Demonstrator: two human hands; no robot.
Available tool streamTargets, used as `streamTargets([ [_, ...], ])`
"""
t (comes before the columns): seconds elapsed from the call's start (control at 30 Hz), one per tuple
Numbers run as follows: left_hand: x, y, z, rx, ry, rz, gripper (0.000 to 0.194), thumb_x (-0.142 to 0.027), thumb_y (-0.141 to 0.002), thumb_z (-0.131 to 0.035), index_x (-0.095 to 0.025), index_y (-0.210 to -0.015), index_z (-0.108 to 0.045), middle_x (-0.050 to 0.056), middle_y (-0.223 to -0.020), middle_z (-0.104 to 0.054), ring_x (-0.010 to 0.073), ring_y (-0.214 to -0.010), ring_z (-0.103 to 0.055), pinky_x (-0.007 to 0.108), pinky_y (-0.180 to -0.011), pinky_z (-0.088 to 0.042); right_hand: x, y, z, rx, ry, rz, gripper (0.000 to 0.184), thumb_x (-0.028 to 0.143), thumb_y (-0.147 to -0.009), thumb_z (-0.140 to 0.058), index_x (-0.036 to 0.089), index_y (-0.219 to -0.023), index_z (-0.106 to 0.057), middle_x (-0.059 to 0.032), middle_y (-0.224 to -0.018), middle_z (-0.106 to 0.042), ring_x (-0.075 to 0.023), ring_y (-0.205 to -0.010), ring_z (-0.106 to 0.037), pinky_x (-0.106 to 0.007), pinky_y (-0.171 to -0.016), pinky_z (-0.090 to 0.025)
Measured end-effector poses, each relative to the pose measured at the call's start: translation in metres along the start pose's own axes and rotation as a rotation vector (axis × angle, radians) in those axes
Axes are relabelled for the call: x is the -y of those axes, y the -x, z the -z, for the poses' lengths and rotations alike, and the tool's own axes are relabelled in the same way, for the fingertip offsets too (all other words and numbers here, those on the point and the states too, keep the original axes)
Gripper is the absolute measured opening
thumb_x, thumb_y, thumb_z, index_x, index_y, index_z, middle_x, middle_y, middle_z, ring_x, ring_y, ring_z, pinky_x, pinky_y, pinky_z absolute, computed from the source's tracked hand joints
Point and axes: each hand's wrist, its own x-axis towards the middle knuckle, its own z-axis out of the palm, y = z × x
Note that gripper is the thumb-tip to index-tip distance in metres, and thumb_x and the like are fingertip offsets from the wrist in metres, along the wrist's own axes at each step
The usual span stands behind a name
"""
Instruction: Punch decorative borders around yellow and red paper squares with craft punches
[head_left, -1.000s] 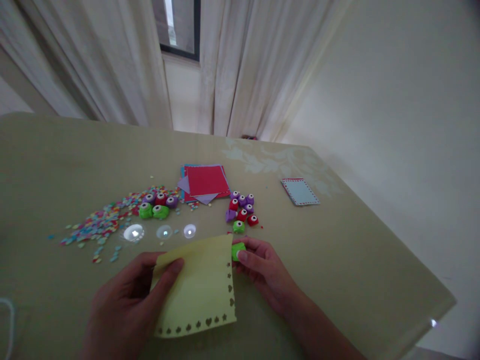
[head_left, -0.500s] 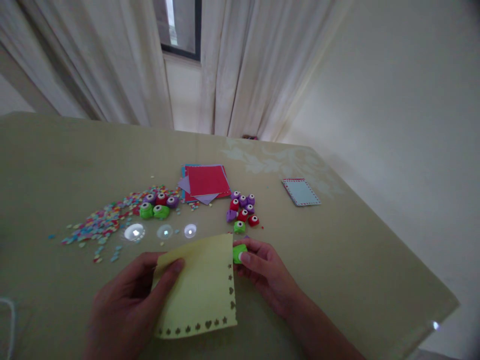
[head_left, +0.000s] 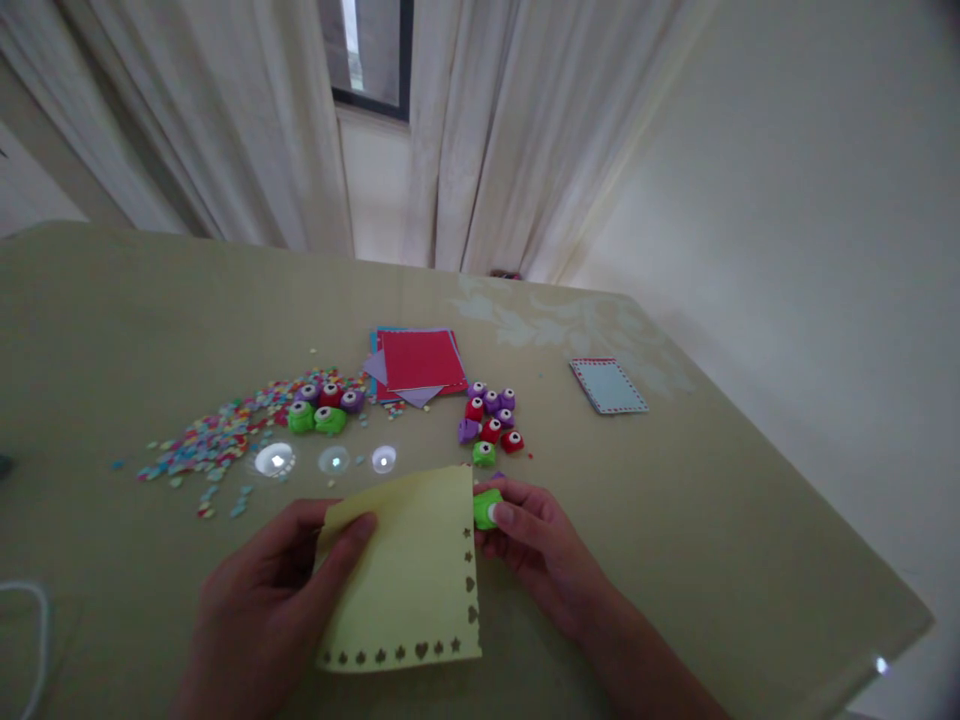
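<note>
The yellow sheet (head_left: 405, 570) is held near the front of the table (head_left: 712, 520), its left side pinched between the thumb and curled fingers of the left hand (head_left: 281, 590); a green punch (head_left: 486, 509) is gripped in the right hand (head_left: 540, 545), close against the sheet's right edge, though whether paper is caught in its slot cannot be told.

The border is judged to be part made: the bottom edge is lined with leaf-like, heart and star cut-outs, and the right edge is pierced up to the punch; no holes are seen along the top edge, and the left edge is partly covered by the hand.

The sheet is thin, matt and slightly bowed; the punch is rounded and looks plastic; glossy, eyed punches are grouped beyond it in a right-hand cluster (head_left: 491, 431) and a left-hand cluster (head_left: 330, 418); flaky, many-coloured confetti (head_left: 217, 435) is spread beside the latter; flat red, purple and blue papers (head_left: 424, 360) are stacked askew; a pale blue card (head_left: 609, 387) is edged with small marks.
</note>
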Motion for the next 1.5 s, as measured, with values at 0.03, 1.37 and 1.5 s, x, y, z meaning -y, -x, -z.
streamTargets([
  [0.03, 0.001, -0.001, 0.0, -0.002, 0.001, -0.003, 0.039, -0.066, -0.078, -0.079, -0.028, -0.088, -0.075, -0.004, -0.067, -0.08, 0.017, -0.05, -0.071, 0.019, -0.039, -0.048, 0.0, 0.0, 0.0, 0.002, 0.001, 0.002, 0.041, 0.043, -0.07, -0.1, 0.017, -0.098, -0.086, -0.0024, -0.085, -0.081, -0.0091, -0.067, -0.071, -0.016, -0.063, -0.052],
  [1.37, -0.001, 0.005, -0.008, 0.184, 0.12, 0.022, 0.04, -0.063, -0.078, -0.081, -0.024, -0.083, -0.076, 0.0, -0.067, -0.078, 0.0179, -0.056, -0.071, 0.019, -0.044, -0.05, -0.007, 0.0, -0.003, -0.139, -0.009, -0.079, 0.051, 0.035, -0.06, -0.106, 0.016, -0.099, -0.078, -0.005, -0.09, -0.083, -0.0155, -0.071, -0.075, -0.027, -0.07, -0.058],
  [1.5, -0.003, 0.005, -0.006, 0.178, 0.102, 0.035, 0.041, -0.064, -0.077, -0.081, -0.024, -0.085, -0.076, 0.0, -0.068, -0.079, 0.0176, -0.057, -0.071, 0.019, -0.045, -0.051, -0.007, 0.001, -0.003, -0.153, -0.023, -0.093, 0.053, 0.032, -0.06, -0.105, 0.016, -0.101, -0.076, -0.0054, -0.093, -0.084, -0.018, -0.075, -0.077, -0.03, -0.074, -0.058],
])
